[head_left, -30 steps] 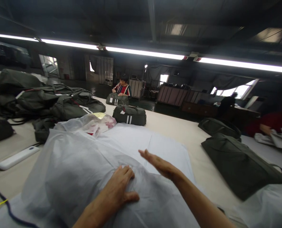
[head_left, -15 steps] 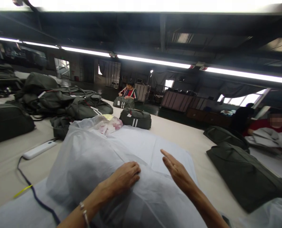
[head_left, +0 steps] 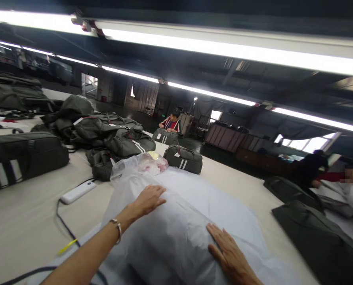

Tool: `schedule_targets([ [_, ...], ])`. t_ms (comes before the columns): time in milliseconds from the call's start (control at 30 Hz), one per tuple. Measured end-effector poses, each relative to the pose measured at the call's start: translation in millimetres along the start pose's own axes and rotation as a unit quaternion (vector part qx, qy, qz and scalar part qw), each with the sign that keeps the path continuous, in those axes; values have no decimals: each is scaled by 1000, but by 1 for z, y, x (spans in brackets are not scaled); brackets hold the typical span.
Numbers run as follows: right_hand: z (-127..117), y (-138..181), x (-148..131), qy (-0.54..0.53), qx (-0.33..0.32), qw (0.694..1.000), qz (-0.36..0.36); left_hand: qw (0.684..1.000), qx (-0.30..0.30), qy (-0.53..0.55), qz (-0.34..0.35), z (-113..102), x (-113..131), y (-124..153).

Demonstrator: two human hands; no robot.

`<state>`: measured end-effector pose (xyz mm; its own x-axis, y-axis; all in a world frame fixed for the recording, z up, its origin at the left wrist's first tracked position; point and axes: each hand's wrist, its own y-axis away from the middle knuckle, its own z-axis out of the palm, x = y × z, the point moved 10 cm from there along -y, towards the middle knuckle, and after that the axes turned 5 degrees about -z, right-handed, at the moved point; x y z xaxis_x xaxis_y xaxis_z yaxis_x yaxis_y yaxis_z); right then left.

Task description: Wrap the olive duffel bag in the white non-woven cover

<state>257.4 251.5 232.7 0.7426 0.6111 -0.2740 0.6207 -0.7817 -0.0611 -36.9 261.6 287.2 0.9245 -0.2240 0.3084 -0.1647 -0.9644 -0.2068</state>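
Note:
A large, frosted translucent plastic bag [head_left: 170,233] bulges in front of me, with something dark showing faintly through its lower part. My left hand [head_left: 149,200] lies on top of the bag, fingers extended and slightly bent, a bracelet on the wrist. On the bag's right side my right hand [head_left: 228,251] rests flat, its fingers stretched out and the thumb apart. Beneath and beyond the bag, white sheeting [head_left: 224,198] spreads over the table. A clear plastic packet [head_left: 152,163] with reddish contents and a yellow label sits past the bag's far end.
A dark green duffel bag [head_left: 184,159] with white stripes stands beyond the packet. More duffels [head_left: 24,158] are heaped on the left, others [head_left: 315,233] on the right. A white power strip [head_left: 78,192] with a dark cord lies left. A co-worker [head_left: 172,122] sits across the table; others are at right.
My right hand has come down from above onto the plastic bag. My left hand has shifted forward and left along it. The view has turned somewhat left.

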Motion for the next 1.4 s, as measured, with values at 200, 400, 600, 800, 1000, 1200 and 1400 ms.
schedule_targets([
  [200,-2,5,1,42,13,999,21,998,-50,26,6,-14,-56,-31],
  [400,-8,10,-7,58,37,998,11,984,-150,70,70,3,-39,-55],
  [600,-11,15,-13,45,37,998,18,978,-159,109,80,5,-60,-68],
  [800,-10,15,-15,40,29,999,13,994,-48,75,56,-5,-51,-67],
  [1000,-15,14,-22,58,58,996,-22,970,-155,86,169,19,38,-63],
  [1200,-24,12,-31,30,48,998,-13,972,-189,67,123,45,33,-68],
  [1400,-33,15,-28,10,91,996,24,976,-160,68,128,51,26,-75],
])
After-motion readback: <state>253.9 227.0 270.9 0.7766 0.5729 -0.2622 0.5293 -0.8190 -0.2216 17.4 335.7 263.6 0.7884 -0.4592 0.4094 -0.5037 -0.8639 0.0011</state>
